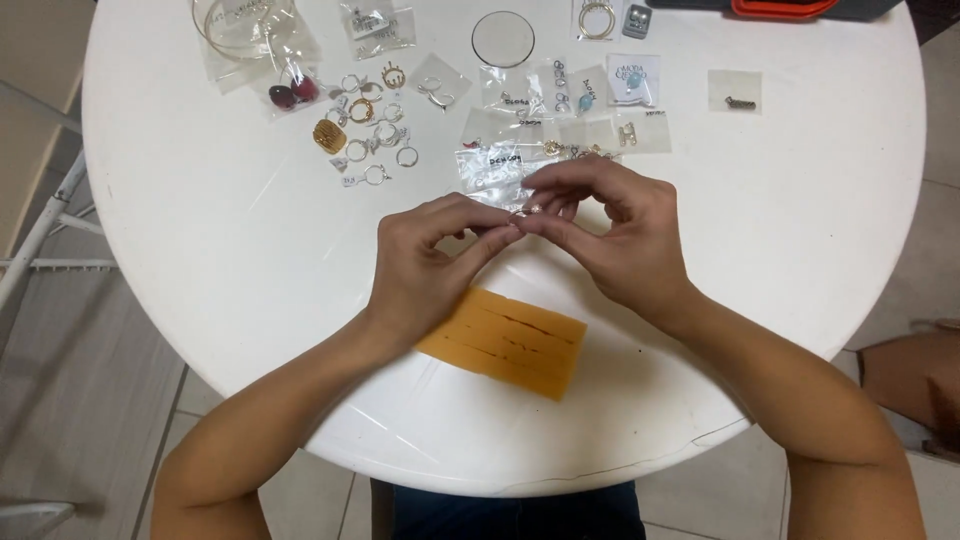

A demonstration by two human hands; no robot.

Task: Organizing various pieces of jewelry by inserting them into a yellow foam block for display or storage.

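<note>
White round table [200, 250] carries the work, seen from the head camera. At far left, upper edge, clear bags hold bangles [240, 25] and dark red drop earrings [292, 93]; beside them lies a loose cluster of gold and silver rings [365, 125], several tagged. At centre, the left hand [420, 265] is closed in a pinch, thumb and forefinger meeting those of the right hand [615, 235], also pinched shut. Between the fingertips sits a small ring [527, 210] with pale stones, held just above the table. Judged light, rigid and smooth, it could slip easily; the band is the safer hold, the stone setting the delicate part. Below the hands rests an orange slotted foam pad [505, 342]. Behind them lie small clear packets [500, 160] of jewellery and a clear round dish [503, 38]. Further right, one packet with a dark clasp [738, 100] lies apart.
</note>
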